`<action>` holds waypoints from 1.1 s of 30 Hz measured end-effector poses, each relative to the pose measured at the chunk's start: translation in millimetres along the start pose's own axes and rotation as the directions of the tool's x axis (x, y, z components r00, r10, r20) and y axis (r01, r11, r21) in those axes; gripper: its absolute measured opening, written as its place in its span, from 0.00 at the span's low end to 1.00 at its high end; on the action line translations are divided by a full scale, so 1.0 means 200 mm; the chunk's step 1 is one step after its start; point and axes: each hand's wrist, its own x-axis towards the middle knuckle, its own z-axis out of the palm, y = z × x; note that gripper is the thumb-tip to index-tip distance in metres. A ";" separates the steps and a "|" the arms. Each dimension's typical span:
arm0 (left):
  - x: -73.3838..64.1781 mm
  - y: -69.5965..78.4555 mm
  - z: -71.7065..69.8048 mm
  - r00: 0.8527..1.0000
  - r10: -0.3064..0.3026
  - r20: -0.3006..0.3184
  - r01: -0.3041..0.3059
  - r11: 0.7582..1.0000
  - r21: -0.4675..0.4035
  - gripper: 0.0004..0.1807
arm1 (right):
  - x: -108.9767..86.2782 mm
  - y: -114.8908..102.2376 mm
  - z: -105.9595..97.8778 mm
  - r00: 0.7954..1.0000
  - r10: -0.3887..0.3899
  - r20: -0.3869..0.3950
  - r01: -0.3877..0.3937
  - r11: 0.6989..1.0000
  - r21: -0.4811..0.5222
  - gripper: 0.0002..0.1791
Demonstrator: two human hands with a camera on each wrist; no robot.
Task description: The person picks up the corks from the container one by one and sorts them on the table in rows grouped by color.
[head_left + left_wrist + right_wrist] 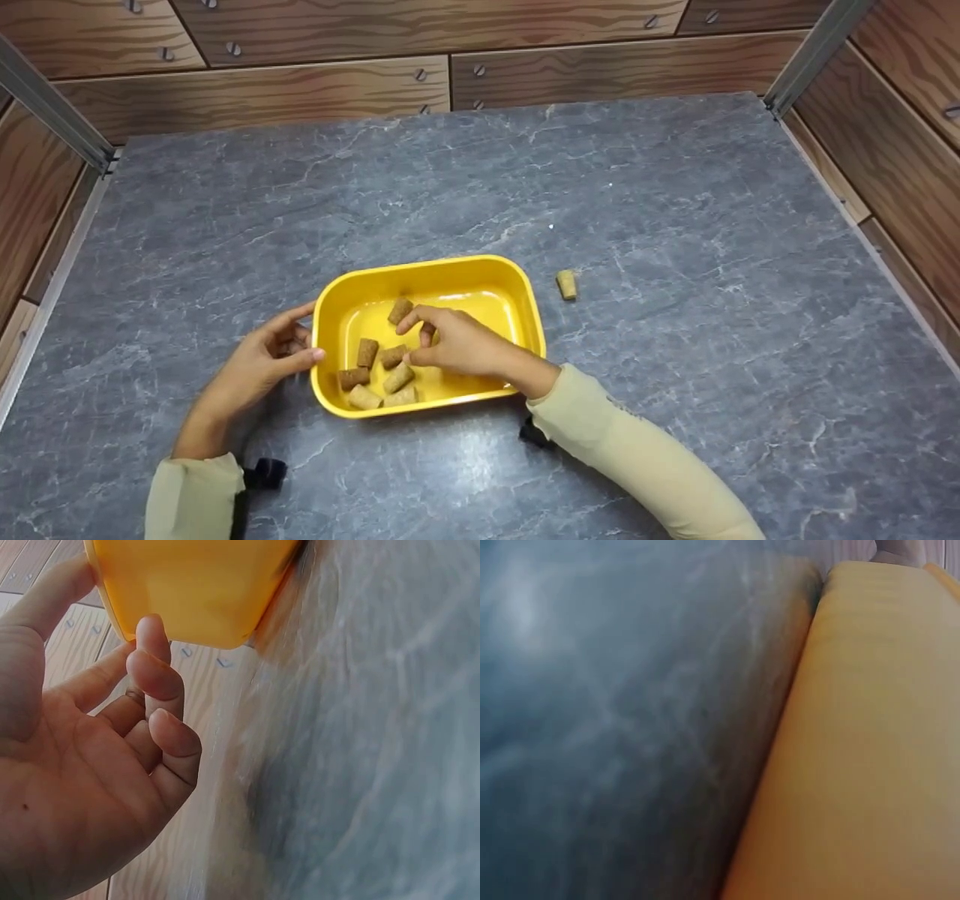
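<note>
- Apparently busy with cork stoppers in the yellow tray; putting in or taking out, impossible to tell.
- Inside, mostly toward the tray's left end: seven corks in view, several touching.
- Over the tray's interior, close to that cluster: right hand, thumb and forefinger apart, nothing visible between them.
- At the tray's left end: left hand, gripping the rim with the thumb over it.
- Just beyond the tray's right end, on the tabletop: one tapered cork.
- Probably called for next: a fingertip pinch on a single cork, with steady hold on the tray.
- On tray, corks and wood-grain panels behind the tray: no legible brand, label or writing.
</note>
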 end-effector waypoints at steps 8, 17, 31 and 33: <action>0.01 0.01 -0.01 1.000 -0.012 0.000 0.012 1.000 0.024 0.37 | 0.01 0.00 0.01 0.999 0.011 0.053 -0.004 0.991 -0.132 0.18; 0.01 0.01 -0.01 1.000 -0.019 0.009 0.019 0.999 0.027 0.38 | 0.01 0.02 0.02 0.995 -0.047 0.085 0.061 0.983 -0.171 0.13; 0.00 0.00 0.00 1.000 0.005 0.019 -0.005 1.000 -0.011 0.37 | 0.00 0.01 0.02 0.990 -0.019 0.139 0.062 0.948 -0.313 0.13; 0.00 0.00 0.00 1.000 -0.001 0.018 0.001 1.000 -0.015 0.37 | 0.00 0.02 0.03 0.990 -0.023 0.137 0.066 0.946 -0.317 0.12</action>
